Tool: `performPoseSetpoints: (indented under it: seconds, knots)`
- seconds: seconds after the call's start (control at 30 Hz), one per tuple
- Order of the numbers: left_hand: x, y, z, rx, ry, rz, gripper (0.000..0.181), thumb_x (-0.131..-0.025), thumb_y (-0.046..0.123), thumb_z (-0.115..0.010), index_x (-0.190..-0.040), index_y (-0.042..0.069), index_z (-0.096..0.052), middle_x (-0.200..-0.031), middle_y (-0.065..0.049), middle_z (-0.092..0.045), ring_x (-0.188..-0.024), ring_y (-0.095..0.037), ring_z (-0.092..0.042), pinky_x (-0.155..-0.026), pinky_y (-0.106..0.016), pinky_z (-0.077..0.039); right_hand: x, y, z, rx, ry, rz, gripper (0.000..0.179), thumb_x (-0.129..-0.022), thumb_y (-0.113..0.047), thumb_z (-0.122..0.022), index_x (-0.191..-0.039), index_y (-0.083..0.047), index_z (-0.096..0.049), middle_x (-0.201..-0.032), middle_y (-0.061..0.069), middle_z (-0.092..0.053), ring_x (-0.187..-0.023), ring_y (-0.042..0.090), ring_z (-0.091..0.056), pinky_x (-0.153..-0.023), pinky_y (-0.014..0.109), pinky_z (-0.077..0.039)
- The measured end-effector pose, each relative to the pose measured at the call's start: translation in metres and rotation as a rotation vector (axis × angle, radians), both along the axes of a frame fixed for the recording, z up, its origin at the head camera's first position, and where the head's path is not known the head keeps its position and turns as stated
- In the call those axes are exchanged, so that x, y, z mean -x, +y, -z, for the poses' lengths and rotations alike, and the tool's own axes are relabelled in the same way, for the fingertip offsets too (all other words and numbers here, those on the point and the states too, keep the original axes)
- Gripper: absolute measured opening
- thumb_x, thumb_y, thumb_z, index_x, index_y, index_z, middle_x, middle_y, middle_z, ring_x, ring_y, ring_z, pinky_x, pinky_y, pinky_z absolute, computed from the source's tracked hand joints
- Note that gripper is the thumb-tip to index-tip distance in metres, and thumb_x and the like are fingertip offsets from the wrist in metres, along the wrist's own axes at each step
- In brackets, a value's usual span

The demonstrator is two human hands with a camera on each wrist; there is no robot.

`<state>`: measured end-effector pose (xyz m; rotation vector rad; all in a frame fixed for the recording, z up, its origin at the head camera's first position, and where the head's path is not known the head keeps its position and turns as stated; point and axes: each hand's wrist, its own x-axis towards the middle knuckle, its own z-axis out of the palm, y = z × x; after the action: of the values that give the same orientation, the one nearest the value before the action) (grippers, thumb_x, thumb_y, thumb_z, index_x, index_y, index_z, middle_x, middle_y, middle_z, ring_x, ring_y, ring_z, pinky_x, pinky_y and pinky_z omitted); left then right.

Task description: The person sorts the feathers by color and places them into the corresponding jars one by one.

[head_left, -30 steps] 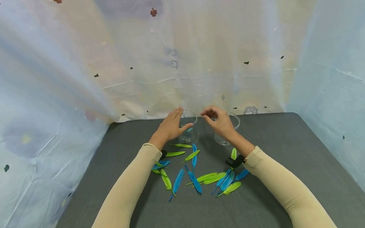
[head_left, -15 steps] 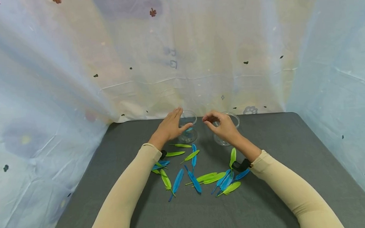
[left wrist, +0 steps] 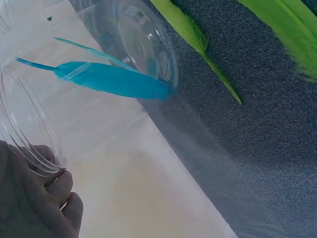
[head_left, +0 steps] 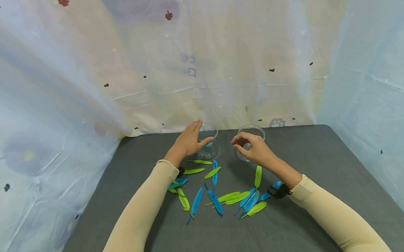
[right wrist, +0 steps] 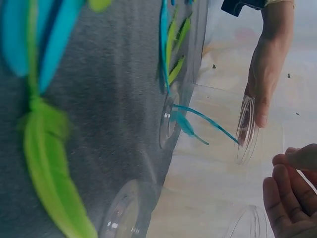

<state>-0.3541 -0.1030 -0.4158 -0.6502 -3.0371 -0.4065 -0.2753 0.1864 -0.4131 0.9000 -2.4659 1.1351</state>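
My left hand [head_left: 186, 140] holds a clear jar [head_left: 209, 152] at the back of the table, its thumb in front and fingers around the rim. Inside that jar, in the left wrist view, stand two blue feathers [left wrist: 109, 79], tilted. My right hand [head_left: 255, 148] hovers before a second clear jar [head_left: 259, 129], partly covering it. Its fingers are loosely curled, thumb near the index fingertip, and no object shows between them in the right wrist view. Nearer to me lie loose feathers, among them a green feather [head_left: 258, 176] below the right hand and a blue feather [head_left: 197, 200].
A dark grey cloth [head_left: 200, 239] covers the table. More green and blue feathers lie scattered mid-table, with a small overlapping pile of blue feathers [head_left: 250, 203] on the right. A pale patterned curtain [head_left: 219, 65] hangs behind the table and along both sides.
My right hand has drawn back to the right and toward me, away from the left jar, passing in front of the right jar. The left hand and its jar stay put.
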Motion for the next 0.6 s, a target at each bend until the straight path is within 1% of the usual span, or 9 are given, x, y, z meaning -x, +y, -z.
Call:
performPoseSetpoints:
  seconds: [0.1,0.2,0.27,0.37,0.5,0.6]
  knots:
    - [0.0,-0.001,0.0,-0.002,-0.006,-0.001,0.103,-0.104,0.078,-0.043,-0.174,0.011,-0.009,-0.181,-0.008,-0.008,-0.167,-0.027,-0.009,-0.135,-0.042,-0.006,-0.004,0.004,0.003,-0.037,0.006,-0.006,0.013,-0.101,-0.003,-0.075,-0.113,-0.008,-0.074,-0.104,0.001,-0.074,-0.087,0.015,-0.069,-0.077,0.038,-0.059]
    - [-0.001,-0.001,0.0,0.0,-0.009,0.002,0.103,-0.104,0.078,-0.042,-0.174,0.012,-0.008,-0.181,-0.008,-0.008,-0.167,-0.026,-0.007,-0.135,-0.042,-0.006,-0.009,0.009,0.007,-0.06,0.007,-0.018,0.015,-0.099,-0.001,-0.077,-0.112,-0.009,-0.074,-0.103,0.0,-0.074,-0.087,0.015,-0.069,-0.077,0.034,-0.059]
    - [-0.001,-0.001,0.0,0.001,-0.011,0.007,0.103,-0.104,0.079,-0.042,-0.174,0.012,-0.007,-0.181,-0.008,-0.008,-0.167,-0.026,-0.006,-0.135,-0.042,-0.006,-0.013,0.013,0.009,-0.078,0.0,-0.028,0.017,-0.098,-0.001,-0.078,-0.112,-0.009,-0.074,-0.103,0.0,-0.074,-0.087,0.015,-0.069,-0.077,0.033,-0.059]
    - [-0.001,0.0,0.001,0.004,-0.011,0.013,0.103,-0.104,0.079,-0.041,-0.174,0.012,-0.007,-0.181,-0.009,-0.008,-0.168,-0.026,-0.006,-0.135,-0.041,-0.005,-0.02,0.019,0.013,-0.112,-0.029,-0.044,0.015,-0.099,-0.002,-0.078,-0.111,-0.01,-0.074,-0.103,-0.001,-0.073,-0.087,0.013,-0.068,-0.077,0.034,-0.06]
    - [-0.002,-0.001,0.0,0.001,-0.009,0.01,0.102,-0.104,0.078,-0.043,-0.174,0.012,-0.008,-0.181,-0.009,-0.009,-0.167,-0.026,-0.007,-0.135,-0.041,-0.005,-0.027,0.027,0.017,-0.145,-0.06,-0.066,0.014,-0.099,-0.003,-0.078,-0.11,-0.012,-0.074,-0.102,-0.003,-0.073,-0.087,0.012,-0.067,-0.078,0.043,-0.061]
    - [-0.002,-0.002,-0.001,-0.002,-0.01,0.01,0.102,-0.104,0.077,-0.043,-0.174,0.011,-0.009,-0.181,-0.009,-0.009,-0.167,-0.026,-0.007,-0.135,-0.042,-0.005,-0.031,0.033,0.022,-0.148,-0.065,-0.091,0.015,-0.099,-0.002,-0.078,-0.109,-0.013,-0.074,-0.101,-0.004,-0.073,-0.085,0.01,-0.066,-0.076,0.046,-0.061]
